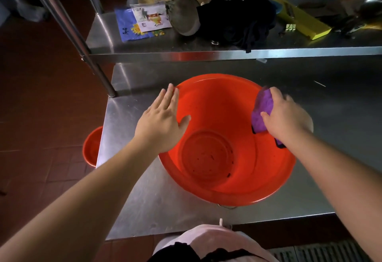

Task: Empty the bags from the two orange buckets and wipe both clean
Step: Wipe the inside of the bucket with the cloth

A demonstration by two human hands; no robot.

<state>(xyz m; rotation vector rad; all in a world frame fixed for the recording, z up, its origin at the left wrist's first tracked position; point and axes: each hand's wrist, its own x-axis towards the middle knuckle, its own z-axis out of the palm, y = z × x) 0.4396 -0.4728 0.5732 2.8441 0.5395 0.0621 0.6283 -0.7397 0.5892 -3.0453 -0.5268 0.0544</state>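
The left hand [160, 120] rests flat-fingered on the orange bucket [225, 139] rim while the right hand [284, 114] holds its grip pinching a purple cloth [261, 112] against the inner wall

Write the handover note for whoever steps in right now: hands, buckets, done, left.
Left hand: open, fingers flat on the left rim of the orange bucket on the steel table, steadying it.
Right hand: grips the purple cloth against the bucket's right inner wall.
Second orange bucket: on the floor left of the table, partly hidden.
Done: no bag in the table bucket.
Left: dark specks remain on its bottom; finish wiping. What of the floor bucket's inside shows looks empty; its cleanliness cannot be judged.
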